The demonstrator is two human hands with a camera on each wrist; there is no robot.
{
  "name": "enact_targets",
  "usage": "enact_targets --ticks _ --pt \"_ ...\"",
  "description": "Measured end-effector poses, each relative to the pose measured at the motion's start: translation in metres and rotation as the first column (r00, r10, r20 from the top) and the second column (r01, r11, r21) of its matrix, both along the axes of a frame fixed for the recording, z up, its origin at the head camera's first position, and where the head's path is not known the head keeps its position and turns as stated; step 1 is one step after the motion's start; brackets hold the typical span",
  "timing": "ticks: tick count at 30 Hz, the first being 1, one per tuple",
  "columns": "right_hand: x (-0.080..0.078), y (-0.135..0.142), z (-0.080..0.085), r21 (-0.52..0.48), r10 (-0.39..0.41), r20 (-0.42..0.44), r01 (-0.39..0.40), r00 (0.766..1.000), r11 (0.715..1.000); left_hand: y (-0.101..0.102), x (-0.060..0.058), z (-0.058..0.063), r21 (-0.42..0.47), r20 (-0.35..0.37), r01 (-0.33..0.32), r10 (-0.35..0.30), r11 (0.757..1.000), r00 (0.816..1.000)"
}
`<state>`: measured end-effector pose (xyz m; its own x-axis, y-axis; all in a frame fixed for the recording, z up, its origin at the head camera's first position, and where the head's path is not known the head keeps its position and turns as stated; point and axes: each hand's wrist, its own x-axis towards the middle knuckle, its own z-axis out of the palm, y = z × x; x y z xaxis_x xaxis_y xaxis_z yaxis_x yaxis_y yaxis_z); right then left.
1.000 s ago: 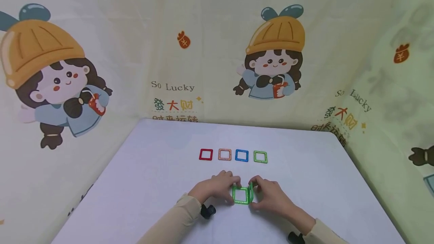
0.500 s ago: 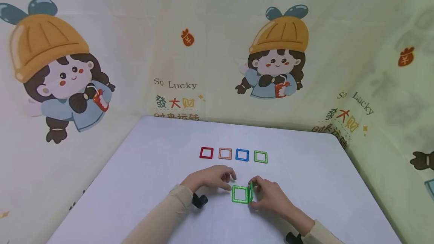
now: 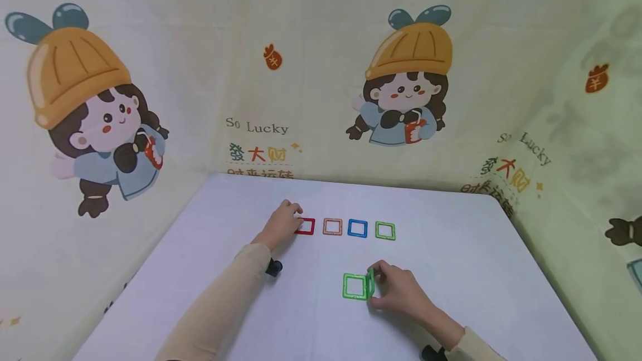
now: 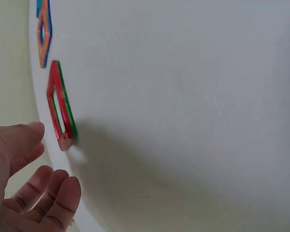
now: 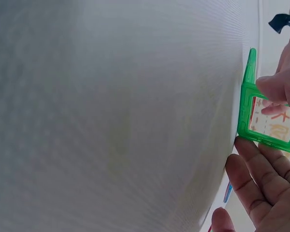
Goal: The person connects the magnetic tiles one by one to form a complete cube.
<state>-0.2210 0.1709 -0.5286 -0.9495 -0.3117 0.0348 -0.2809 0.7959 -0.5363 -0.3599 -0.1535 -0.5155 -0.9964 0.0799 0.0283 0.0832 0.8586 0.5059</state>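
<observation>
At the left end of a tile row, my left hand (image 3: 280, 226) reaches over the red square magnetic tile (image 3: 313, 227). The left wrist view shows its thumb and fingers apart, close beside that red tile (image 4: 64, 104), with nothing between them. My right hand (image 3: 403, 292) holds an upright green magnetic tile (image 3: 371, 284) by its edges, thumb on one side and fingers on the other. This upright tile meets the right edge of a flat green tile (image 3: 345, 287) lying on the table. In the right wrist view the upright green frame (image 5: 244, 113) sits between thumb and fingers.
Right of the red tile lie an orange tile (image 3: 332, 233), a blue tile (image 3: 358, 235) and a light green tile (image 3: 385, 238) in a row on the white table (image 3: 451, 238). A printed cloth (image 3: 321, 99) hangs behind and on both sides.
My left hand has left the flat green tile and moved forward and left to the red tile. The right hand stays at the upright green tile.
</observation>
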Motion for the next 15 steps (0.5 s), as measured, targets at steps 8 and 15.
enact_targets --ticks 8,15 --pt "-0.007 0.005 -0.003 -0.016 0.036 0.015 -0.036 0.999 0.999 -0.002 -0.010 -0.009 -0.044 -0.033 0.015 -0.016 0.999 0.999" --pt "-0.010 0.010 -0.001 0.012 0.016 0.016 -0.017 1.000 1.000 0.006 -0.014 -0.009 -0.035 -0.030 0.010 -0.011 0.999 0.999"
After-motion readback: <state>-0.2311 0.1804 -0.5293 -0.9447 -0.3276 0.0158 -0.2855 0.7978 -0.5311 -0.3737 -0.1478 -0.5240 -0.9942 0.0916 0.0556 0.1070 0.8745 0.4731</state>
